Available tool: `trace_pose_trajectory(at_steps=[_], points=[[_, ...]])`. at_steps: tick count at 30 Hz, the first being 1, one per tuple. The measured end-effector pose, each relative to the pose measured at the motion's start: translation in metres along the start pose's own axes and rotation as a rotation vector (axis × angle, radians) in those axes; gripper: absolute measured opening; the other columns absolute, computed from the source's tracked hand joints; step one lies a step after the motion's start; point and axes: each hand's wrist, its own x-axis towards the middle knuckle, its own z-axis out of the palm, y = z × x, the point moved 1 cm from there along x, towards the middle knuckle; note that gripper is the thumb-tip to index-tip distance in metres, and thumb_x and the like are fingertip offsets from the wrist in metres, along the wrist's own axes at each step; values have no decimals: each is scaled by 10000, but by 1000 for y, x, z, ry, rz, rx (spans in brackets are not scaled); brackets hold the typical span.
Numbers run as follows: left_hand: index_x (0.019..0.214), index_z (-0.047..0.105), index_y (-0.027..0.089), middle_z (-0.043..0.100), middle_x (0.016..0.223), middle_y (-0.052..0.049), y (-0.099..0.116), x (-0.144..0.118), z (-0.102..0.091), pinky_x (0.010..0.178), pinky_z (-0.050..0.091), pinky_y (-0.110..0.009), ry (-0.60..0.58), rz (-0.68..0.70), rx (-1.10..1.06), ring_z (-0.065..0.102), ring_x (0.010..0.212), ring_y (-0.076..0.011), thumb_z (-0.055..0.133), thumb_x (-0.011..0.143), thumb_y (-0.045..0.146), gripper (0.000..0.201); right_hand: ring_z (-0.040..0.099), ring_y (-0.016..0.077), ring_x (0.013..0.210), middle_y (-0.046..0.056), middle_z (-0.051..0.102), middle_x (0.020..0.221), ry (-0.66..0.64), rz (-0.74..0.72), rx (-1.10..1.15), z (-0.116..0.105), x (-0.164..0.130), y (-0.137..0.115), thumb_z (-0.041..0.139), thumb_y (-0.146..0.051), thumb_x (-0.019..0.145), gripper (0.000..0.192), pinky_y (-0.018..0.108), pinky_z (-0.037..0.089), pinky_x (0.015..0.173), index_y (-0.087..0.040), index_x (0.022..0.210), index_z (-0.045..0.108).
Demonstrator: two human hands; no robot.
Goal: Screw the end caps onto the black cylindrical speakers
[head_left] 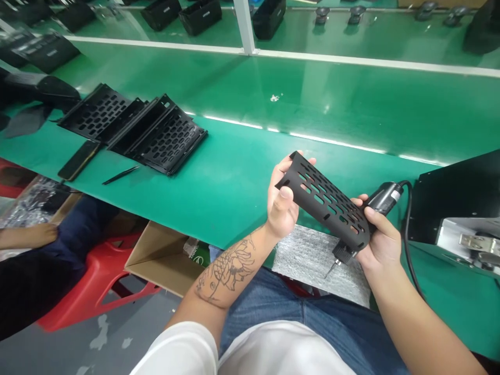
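A curved black perforated cover (324, 195) is held up above the bench edge, slanting down to the right. My left hand (282, 205) grips its upper left end, thumb in front and fingers behind. At the cover's lower right end, my right hand (380, 237) is closed around a corded rotary tool (383, 199) and also touches the cover. The tool's body passes behind the cover, and its thin metal bit (332, 269) points down to the left below it. Further left lie several similar perforated covers (167, 138), stacked on the green bench.
A dark phone-like slab (79, 160) and black tweezers (120, 175) lie left on the green bench (230, 203). A large black box-shaped unit (461, 198) stands right, near the tool's cord. Below are a cardboard box (156, 258), a red stool (88, 284) and another person's hand (41, 235).
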Motion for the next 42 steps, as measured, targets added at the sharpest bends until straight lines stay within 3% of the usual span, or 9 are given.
trace_pose_trajectory(at_steps=[5, 11, 19, 22, 25, 29, 33, 36, 42], points=[[1312, 634, 240, 699, 1438, -164, -2, 4, -3, 1120, 584, -534, 87, -50, 15, 590, 1476, -410, 759, 824, 835, 779, 730, 180, 808, -43, 742, 958, -24, -37, -5, 1, -1, 0, 936, -231, 658, 392, 462, 655, 1032, -282, 997, 746], [1224, 697, 253, 730, 1366, -120, 1, 9, 0, 1088, 620, -513, 184, -49, 28, 660, 1407, -395, 747, 813, 858, 734, 764, 201, 928, -50, 753, 1001, -68, -57, -38, 1, -1, 2, 928, -267, 678, 384, 477, 634, 1076, -306, 1011, 740], [1122, 739, 243, 800, 1192, -97, 1, 15, 2, 1049, 641, -467, 245, -89, 25, 734, 1299, -354, 655, 860, 892, 705, 662, 149, 642, -53, 772, 1048, -92, -43, -75, -1, -4, 3, 926, -303, 677, 397, 346, 659, 605, -338, 1035, 758], [1134, 737, 247, 801, 1205, -102, 2, 15, 3, 1058, 639, -467, 248, -115, 41, 720, 1326, -348, 603, 876, 913, 727, 645, 145, 615, -57, 778, 1063, -99, -45, -82, -2, -4, 3, 927, -316, 685, 403, 345, 644, 579, -348, 1048, 756], [1138, 737, 251, 783, 1278, -103, 2, 15, 3, 1068, 642, -490, 233, -120, 25, 706, 1353, -355, 617, 882, 893, 701, 640, 142, 622, -63, 782, 1072, -112, -37, -69, 0, -4, 3, 923, -309, 695, 391, 339, 632, 590, -357, 1047, 758], [1097, 732, 222, 785, 1261, -123, -2, 15, 2, 1107, 631, -521, 197, -128, -14, 692, 1372, -375, 647, 901, 827, 642, 526, 79, 529, -81, 762, 1003, -149, -28, -29, 3, -4, 4, 948, -263, 675, 399, 242, 518, 452, -334, 1020, 759], [1062, 725, 195, 804, 1216, -132, -3, 15, -1, 1147, 606, -555, 99, -301, -83, 669, 1405, -396, 699, 911, 657, 487, 580, 79, 603, -74, 725, 990, -211, -64, -63, 1, -4, 6, 973, -267, 682, 442, 209, 537, 470, -332, 1056, 746], [1181, 734, 180, 774, 1352, -142, 2, 16, -2, 1178, 573, -596, 5, -465, -155, 624, 1456, -418, 659, 924, 576, 478, 631, 88, 650, -61, 713, 994, -275, -96, -110, -2, -6, 8, 971, -269, 713, 441, 206, 570, 499, -341, 1085, 746], [1425, 676, 186, 710, 1487, -143, 18, 20, -6, 1188, 526, -683, -43, -553, -269, 518, 1540, -464, 489, 959, 605, 654, 740, 136, 745, -20, 758, 1148, -427, -104, -172, -5, -11, 10, 966, -280, 765, 405, 238, 614, 558, -373, 1094, 750]])
